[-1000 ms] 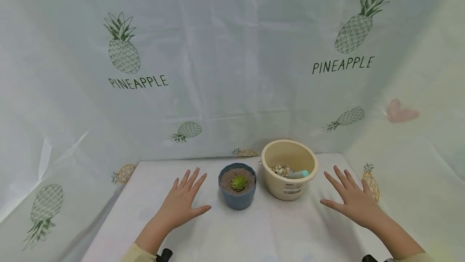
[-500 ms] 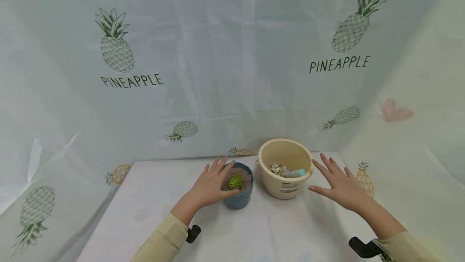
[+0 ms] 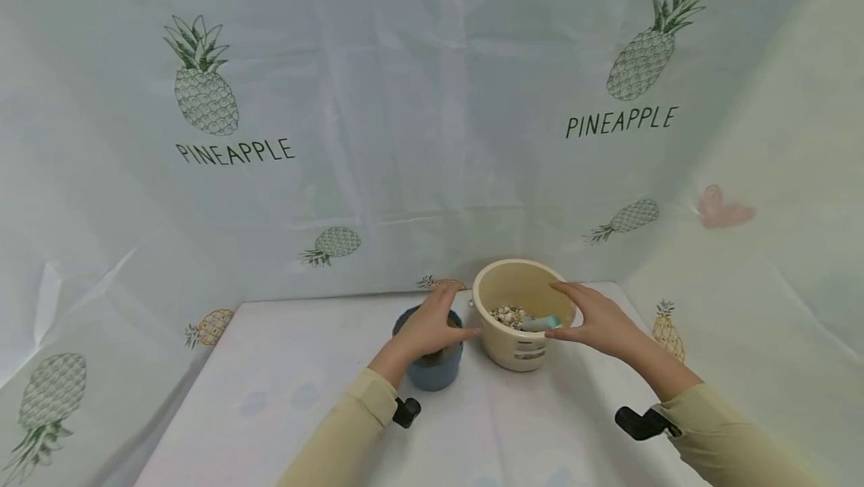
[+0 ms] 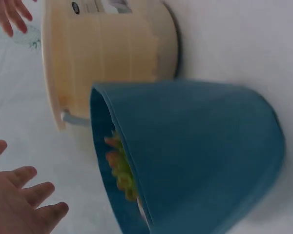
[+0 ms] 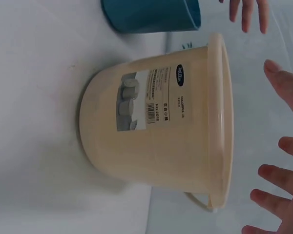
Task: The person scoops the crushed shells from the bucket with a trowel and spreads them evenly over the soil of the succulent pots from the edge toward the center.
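My left hand (image 3: 425, 328) hovers over the blue flowerpot (image 3: 435, 376), fingers spread and holding nothing. Its thumb reaches toward the near left side of the cream bucket (image 3: 502, 348). In the head view this hand covers most of the pot's top; a green succulent (image 4: 121, 168) shows inside it in the left wrist view. My right hand (image 3: 597, 324) is at the bucket's right, its fingers overlapping the rim in the head view. From the right wrist, those fingers (image 5: 278, 178) are spread above the rim, apart from it. Inside the bucket lie pale pebble-like bits (image 3: 508, 316) and a turquoise-ended object (image 3: 540, 323).
The pot and bucket stand side by side on a white-covered table (image 3: 304, 367). A pineapple-printed curtain (image 3: 405, 134) hangs right behind the bucket and along both sides. Black wrist devices (image 3: 406, 412) stick out below both hands.
My left hand has moved right, from beside the flowerpot to above it. My right hand has moved left to the bucket's rim. The pot and bucket stay standing in place.
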### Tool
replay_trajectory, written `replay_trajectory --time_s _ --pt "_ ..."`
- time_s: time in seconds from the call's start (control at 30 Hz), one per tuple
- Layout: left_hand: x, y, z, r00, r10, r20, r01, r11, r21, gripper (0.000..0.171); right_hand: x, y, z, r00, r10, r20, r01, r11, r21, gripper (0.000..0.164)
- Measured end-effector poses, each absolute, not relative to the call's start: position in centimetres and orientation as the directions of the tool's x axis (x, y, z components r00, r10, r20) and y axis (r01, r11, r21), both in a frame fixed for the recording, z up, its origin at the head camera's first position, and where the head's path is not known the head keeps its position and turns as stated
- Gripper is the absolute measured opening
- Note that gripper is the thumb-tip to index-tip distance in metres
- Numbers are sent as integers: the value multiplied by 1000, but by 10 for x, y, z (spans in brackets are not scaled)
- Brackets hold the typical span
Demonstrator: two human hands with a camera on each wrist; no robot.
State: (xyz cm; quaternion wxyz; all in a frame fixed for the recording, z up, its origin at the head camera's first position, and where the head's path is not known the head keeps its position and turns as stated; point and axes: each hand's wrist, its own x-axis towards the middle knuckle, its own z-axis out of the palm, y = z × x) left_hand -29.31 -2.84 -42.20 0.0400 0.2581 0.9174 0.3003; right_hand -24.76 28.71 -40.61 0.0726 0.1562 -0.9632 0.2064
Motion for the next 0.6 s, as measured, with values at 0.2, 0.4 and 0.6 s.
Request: replay_trajectory --time_s 0.2,0.4,0.6 --pt "-308 -7 -426 -894 446 51 342 604 720 86 -264 281 -402 -950 -282 135 -313 873 -374 87" --pt "-324 7 -430 -906 423 -11 259 575 776 84 -279 279 -402 -954 -299 -6 -274 883 -381 83" --pt "-340 9 -432 -886 458 -76 208 537 818 70 -291 276 -403 -947 -301 -113 -247 905 -348 52"
